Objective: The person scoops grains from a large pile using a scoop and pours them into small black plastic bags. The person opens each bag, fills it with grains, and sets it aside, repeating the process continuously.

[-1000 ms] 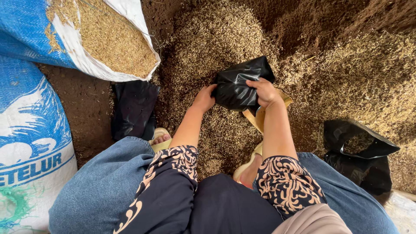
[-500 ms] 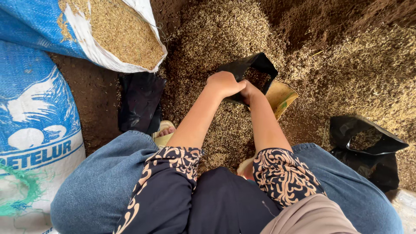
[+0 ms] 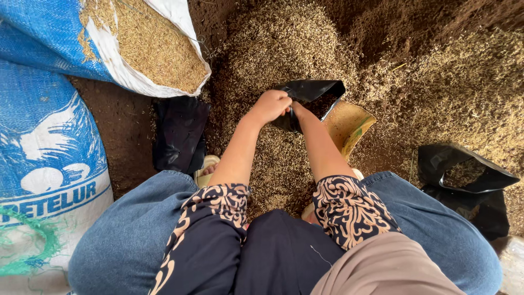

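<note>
Head view: husk-strewn dirt floor (image 3: pixel 436 82), blue sacks (image 3: pixel 49 125).

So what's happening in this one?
A person in jeans crouches over a heap of husks. The left hand grips the rim of a small black bag, holding it open; the right hand is hidden behind the left hand and the bag. A tan scoop lies beside the bag. An open blue sack of husks leans at the left, and another black bag stands open at the right.
</note>
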